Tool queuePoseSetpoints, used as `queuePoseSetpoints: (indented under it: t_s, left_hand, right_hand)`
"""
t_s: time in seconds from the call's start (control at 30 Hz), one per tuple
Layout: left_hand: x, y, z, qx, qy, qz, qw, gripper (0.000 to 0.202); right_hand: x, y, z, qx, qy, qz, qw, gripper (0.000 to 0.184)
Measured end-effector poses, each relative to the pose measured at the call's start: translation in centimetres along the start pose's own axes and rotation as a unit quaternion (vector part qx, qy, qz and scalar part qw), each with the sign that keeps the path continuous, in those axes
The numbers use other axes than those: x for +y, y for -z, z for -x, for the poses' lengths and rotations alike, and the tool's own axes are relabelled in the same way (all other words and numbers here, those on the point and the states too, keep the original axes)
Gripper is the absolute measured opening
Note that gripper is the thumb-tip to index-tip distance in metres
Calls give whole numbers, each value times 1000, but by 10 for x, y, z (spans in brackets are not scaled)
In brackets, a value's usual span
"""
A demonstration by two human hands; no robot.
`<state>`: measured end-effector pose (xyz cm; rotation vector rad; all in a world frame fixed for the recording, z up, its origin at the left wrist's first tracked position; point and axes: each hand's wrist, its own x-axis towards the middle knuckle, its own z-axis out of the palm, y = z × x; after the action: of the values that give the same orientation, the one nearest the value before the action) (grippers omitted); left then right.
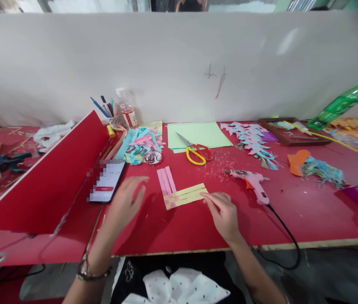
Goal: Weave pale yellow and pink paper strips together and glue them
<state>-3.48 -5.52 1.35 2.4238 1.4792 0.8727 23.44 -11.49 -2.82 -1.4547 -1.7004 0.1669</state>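
Pink paper strips (166,180) and yellow paper strips (187,195) lie in an L on the red table, woven into a small check where they cross at the lower left. My right hand (224,212) pinches the right end of the yellow strips between thumb and finger. Held in the air left of the weave, my left hand (127,197) is open and holds nothing, its thumb and fingers apart. Beside it lies a phone (107,183). Behind the strips are scissors (194,151) with yellow and red handles, partly on pale green paper sheets (200,131).
A pink glue gun (252,182) with a black cord lies at right. Cut paper scraps (141,143), a pump bottle (128,110) and a pen holder (114,121) stand back left. A red board (49,181) leans at left; a green bottle (340,105) tilts at right.
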Motion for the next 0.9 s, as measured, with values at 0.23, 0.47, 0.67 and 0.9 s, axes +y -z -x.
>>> queuePoseSetpoints:
  t_s: [0.23,0.47,0.67,0.9]
  left_hand:
    - [47,-53,38,-144,-99,-74,982,30]
    - [43,-59,42,-158,-103,-110,976,28]
    - [48,-56,40,-168,-91,-113,975,30]
    - [48,-58,40,-170,-86,-117,975,30]
  right_hand:
    - [-13,-4,0,-133,107,107,980,25]
    - [-27,-20,7,-248,96,151,952,36]
    - [-12,-11,3,-235,51,174,955,32]
    - [4,5,4,-194,10,214,957,27]
